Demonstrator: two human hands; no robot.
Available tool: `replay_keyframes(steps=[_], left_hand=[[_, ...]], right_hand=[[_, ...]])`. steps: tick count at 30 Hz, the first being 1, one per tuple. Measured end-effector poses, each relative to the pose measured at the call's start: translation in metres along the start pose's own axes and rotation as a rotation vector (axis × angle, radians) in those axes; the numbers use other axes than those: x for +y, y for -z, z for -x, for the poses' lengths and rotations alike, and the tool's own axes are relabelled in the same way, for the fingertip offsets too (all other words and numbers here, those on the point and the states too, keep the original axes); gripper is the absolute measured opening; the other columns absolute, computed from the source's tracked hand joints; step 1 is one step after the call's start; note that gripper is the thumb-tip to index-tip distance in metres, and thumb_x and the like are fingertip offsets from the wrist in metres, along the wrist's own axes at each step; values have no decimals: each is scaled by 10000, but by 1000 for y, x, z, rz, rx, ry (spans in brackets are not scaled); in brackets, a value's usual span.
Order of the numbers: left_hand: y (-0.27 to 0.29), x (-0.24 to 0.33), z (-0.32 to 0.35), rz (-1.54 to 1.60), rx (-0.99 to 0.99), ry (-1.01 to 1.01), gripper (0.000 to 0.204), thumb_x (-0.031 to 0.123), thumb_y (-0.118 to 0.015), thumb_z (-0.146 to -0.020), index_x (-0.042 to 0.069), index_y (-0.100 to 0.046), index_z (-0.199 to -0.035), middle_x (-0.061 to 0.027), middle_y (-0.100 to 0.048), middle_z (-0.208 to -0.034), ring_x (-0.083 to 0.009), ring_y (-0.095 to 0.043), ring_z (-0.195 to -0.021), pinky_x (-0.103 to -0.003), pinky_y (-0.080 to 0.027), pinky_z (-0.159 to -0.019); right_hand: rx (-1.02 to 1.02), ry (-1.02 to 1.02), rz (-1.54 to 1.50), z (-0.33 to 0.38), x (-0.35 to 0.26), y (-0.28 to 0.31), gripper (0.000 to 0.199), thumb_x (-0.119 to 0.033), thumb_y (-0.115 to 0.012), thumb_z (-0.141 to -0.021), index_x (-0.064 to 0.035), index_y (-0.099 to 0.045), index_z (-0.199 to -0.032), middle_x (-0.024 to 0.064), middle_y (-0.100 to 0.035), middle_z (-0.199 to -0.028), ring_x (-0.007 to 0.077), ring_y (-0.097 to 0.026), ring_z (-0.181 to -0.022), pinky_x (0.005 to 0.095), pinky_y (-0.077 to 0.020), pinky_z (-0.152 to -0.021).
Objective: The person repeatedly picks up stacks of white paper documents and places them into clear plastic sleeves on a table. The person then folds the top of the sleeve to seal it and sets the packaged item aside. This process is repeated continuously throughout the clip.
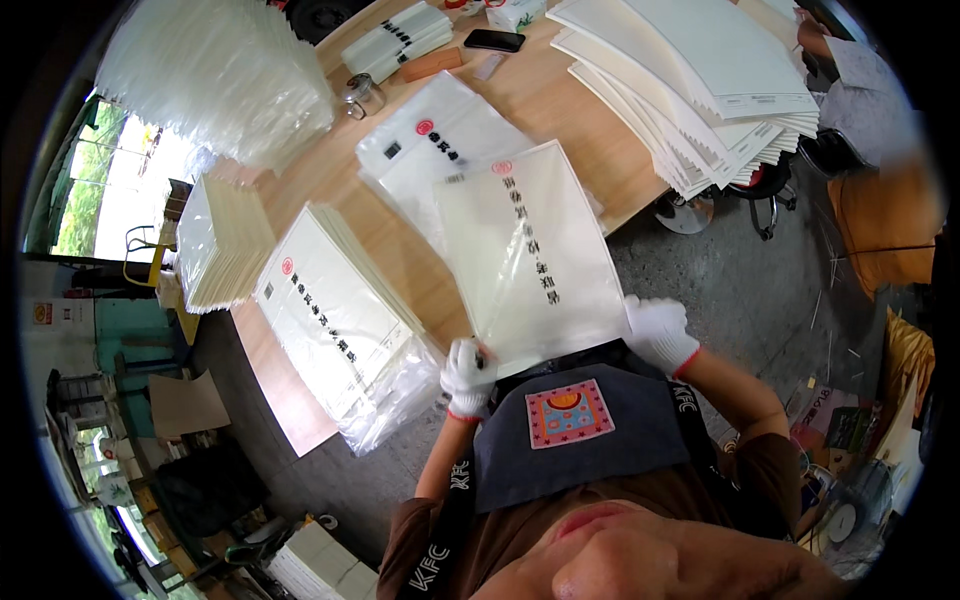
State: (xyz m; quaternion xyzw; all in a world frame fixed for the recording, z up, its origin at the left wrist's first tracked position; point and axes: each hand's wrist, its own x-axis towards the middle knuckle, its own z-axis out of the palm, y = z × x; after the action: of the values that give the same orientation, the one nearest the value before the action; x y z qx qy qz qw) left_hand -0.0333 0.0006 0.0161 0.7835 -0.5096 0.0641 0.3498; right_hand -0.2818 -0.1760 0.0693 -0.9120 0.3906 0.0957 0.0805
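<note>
Both my hands wear white knit gloves with red cuffs. Between them, over the table's near edge, is a clear printed plastic bag [535,260] with a cream paper sheet or envelope inside. My left hand [468,378] is closed on its lower left corner. At the lower right edge, my right hand [658,335] grips it with curled fingers. Behind it lies a pile of flat printed plastic bags [415,140], partly covered. To the left sits a stack of filled printed bags [325,310], loose clear plastic hanging from its near end.
Large cream paper sheets [700,75] lie fanned at the table's [590,110] right. Tall plastic-wrapped stacks [215,80] stand at the left. Along the back are a phone [494,40], an orange block [432,64], a glass jar [363,96] and folded bags [397,40].
</note>
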Motion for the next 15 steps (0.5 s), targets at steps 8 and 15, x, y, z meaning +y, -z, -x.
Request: replay_keyframes(steps=[8, 15], left_hand=[[26, 3, 50, 275, -193, 56, 242, 26, -691, -616, 111, -484, -709, -44, -534, -690, -232, -555, -542, -343, -432, -462], [-14, 2, -2, 177, -101, 251, 203, -24, -619, -622, 74, -465, -710, -76, -503, -667, -241, -520, -553, -334, -426, -503]], right_hand=[[-523, -22, -115, 33, -1, -6, 309, -312, -434, -859, -46, -592, -867, 140, -665, -755, 310, -664, -681, 441, -510, -570], [-165, 339, 23, -8, 14, -18, 178, -187, -452, -799, -82, -592, -764, 143, -593, -589, 334, -599, -521, 460, -468, -476]])
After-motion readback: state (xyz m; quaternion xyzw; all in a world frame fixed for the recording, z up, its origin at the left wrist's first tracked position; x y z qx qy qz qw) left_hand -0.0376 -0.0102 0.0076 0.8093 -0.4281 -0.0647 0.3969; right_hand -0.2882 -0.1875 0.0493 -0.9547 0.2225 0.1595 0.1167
